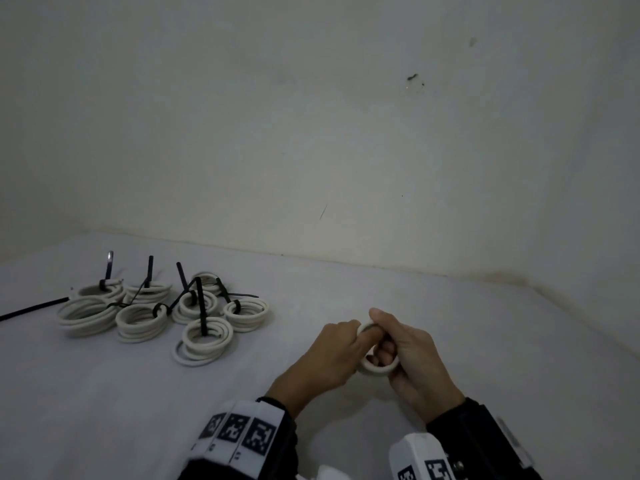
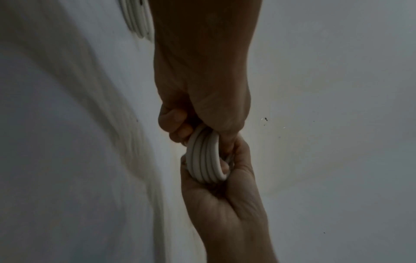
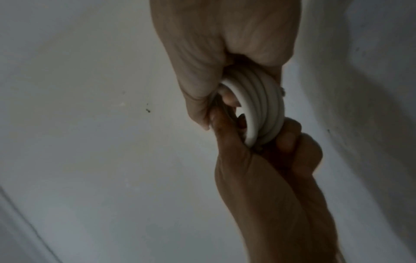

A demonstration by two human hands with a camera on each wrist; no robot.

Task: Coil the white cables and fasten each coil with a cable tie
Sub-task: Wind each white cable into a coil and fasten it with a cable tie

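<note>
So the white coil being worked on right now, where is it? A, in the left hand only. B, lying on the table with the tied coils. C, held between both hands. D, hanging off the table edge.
C: the left hand and right hand both grip the white coil, apart from the tied coils.

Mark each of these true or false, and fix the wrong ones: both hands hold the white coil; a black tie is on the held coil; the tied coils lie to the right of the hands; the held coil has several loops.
1. Both the left hand and the right hand hold the white coil. True.
2. A black tie is on it. False: none shows.
3. The tied coils lie right of the hands. False: left.
4. It has several loops. True.
</note>
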